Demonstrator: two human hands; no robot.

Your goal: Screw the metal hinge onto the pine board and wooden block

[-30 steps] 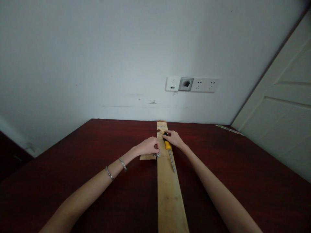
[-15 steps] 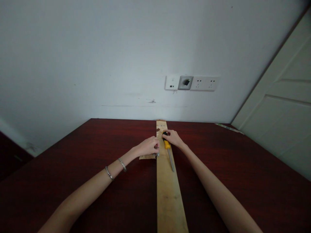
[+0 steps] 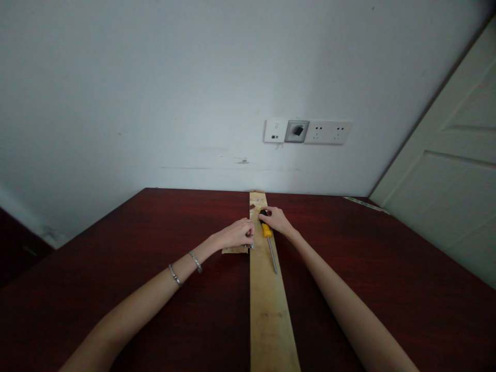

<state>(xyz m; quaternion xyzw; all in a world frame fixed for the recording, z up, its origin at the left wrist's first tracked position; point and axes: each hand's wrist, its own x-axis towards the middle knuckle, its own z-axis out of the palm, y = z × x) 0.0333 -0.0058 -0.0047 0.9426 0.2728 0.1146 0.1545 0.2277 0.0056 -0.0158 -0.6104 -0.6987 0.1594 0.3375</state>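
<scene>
Left hand (image 3: 239, 232) is bunching its fingers at a small metal piece (image 3: 251, 246), grip unclear, where a short board (image 3: 234, 250) is meeting the long plank (image 3: 267, 310) on the tabletop (image 3: 155, 222). Right hand (image 3: 276, 218), apart, is clasping the screwdriver (image 3: 266, 230) above the plank. Steadying seems to be occurring; moving on is probably requiring a still metal piece.

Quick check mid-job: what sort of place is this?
Probably an indoor room, perhaps in a home or office. A dark red tabletop stands against a white wall with sockets, beside what looks like a pale panelled door.
</scene>
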